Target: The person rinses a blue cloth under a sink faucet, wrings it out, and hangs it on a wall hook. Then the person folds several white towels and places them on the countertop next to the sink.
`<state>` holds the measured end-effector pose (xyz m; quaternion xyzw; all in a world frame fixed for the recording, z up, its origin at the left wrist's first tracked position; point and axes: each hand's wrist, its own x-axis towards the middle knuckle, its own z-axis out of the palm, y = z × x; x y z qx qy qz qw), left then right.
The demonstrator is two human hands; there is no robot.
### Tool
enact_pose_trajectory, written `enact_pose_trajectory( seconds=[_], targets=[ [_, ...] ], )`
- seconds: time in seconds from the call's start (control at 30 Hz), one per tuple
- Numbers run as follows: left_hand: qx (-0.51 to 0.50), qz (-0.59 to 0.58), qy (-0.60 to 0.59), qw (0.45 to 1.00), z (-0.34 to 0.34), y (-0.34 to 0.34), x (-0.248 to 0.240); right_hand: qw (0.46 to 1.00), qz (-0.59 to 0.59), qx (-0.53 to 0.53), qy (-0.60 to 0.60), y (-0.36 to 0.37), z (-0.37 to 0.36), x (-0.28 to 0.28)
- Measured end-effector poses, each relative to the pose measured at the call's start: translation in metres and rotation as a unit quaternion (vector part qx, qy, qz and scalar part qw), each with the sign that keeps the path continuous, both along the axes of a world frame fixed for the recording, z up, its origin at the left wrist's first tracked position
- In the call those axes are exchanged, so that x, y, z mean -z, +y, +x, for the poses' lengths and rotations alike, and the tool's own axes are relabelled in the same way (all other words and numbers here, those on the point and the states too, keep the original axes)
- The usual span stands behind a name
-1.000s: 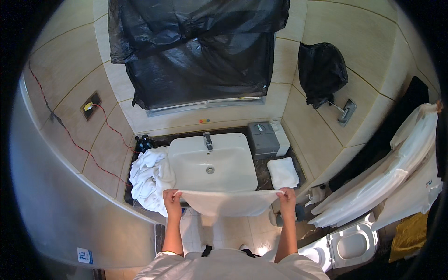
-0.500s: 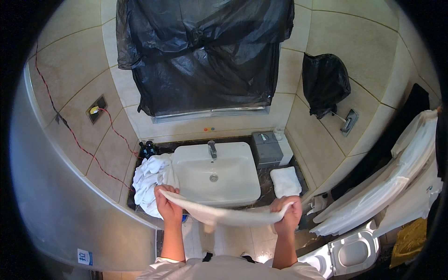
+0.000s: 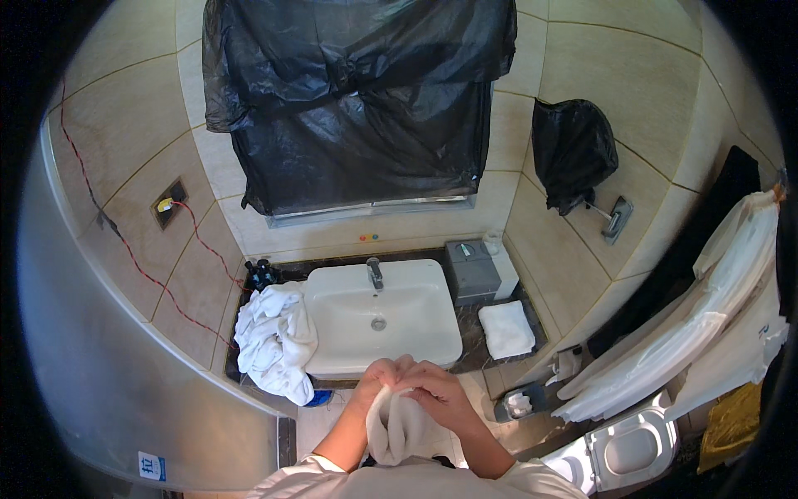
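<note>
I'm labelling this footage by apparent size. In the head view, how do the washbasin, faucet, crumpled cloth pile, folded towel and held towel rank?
1. Washbasin
2. Crumpled cloth pile
3. Folded towel and held towel: too alike to rank, the held one being partly covered
4. Faucet

A single wide fisheye view looks out from the left side of the person's head, steeply downward and forward, with the wearer's shirt (image 3: 399, 486) along the lower edge. The left hand (image 3: 376, 381) and right hand (image 3: 439, 394) are near the lens at lower centre; the basin (image 3: 342, 308) lies farther off at mid-frame, and black sheeting (image 3: 357, 145) fills the upper centre. Toward the dark round rim straight edges bend, bowing the frosted panel (image 3: 125, 358) down the left side.
</note>
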<state>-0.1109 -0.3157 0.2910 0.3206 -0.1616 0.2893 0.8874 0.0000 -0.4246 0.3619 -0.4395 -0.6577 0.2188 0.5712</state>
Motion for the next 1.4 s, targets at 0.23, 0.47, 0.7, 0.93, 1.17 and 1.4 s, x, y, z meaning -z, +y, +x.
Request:
enact_pose_trajectory(
  seconds=[0.23,0.47,0.7,0.93,1.17,1.4],
  targets=[
    [-0.008,0.022,0.111,0.994,-0.004,-0.002,-0.021,0.957,-0.145,0.011,0.251,-0.004,-0.009,0.001],
    [-0.025,0.125,0.202,0.971,-0.022,0.015,-0.008,0.941,-0.215,-0.053,0.256,0.003,-0.004,0.006],
    [0.013,0.156,0.287,0.945,-0.036,0.014,-0.032,0.936,-0.266,-0.134,0.19,0.01,0.003,0.002],
    [-0.081,0.177,0.355,0.914,-0.038,0.015,-0.022,0.963,-0.214,-0.153,0.059,0.022,0.009,0.019],
    [-0.389,0.207,0.46,0.771,-0.043,0.008,-0.017,0.962,-0.157,0.059,0.214,0.039,0.016,0.057],
    [-0.53,0.438,0.4,0.607,-0.019,-0.005,0.009,0.958,-0.176,0.114,0.195,0.04,0.022,0.076]
  ],
)
